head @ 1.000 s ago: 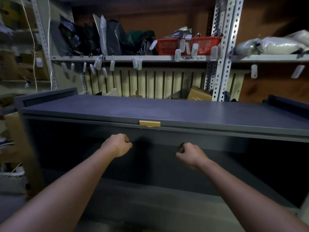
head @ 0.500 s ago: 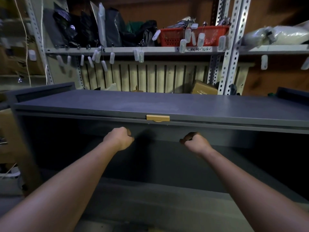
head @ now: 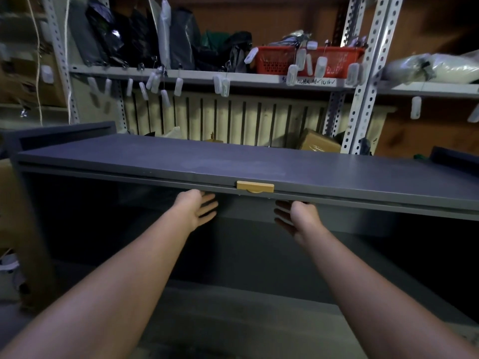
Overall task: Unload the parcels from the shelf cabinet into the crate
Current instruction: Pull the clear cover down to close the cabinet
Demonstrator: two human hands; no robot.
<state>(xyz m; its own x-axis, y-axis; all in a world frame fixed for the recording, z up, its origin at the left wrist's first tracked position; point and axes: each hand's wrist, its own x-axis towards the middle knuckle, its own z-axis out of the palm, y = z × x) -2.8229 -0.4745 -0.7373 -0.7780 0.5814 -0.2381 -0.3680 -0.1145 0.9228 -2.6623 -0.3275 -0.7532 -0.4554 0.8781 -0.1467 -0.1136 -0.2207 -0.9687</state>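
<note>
A dark grey shelf cabinet fills the middle of the head view, its flap door lying flat along the top with a tan handle at its front edge. My left hand reaches just under that edge, fingers straight and spread. To the right of the handle my right hand does the same, fingers straight, palm turned inward. Neither hand holds anything. The cabinet's inside is dark and I see no parcel in it. A brown taped parcel lies behind the cabinet top.
A metal rack stands behind, its shelf carrying dark bags, a red basket and a white wrapped bundle. White tags hang from the shelf edge. Cardboard stands at the left. No crate is in view.
Both hands rose toward the cabinet's top front edge and went from curled fists to straight, spread fingers. The view tilted slightly downward.
</note>
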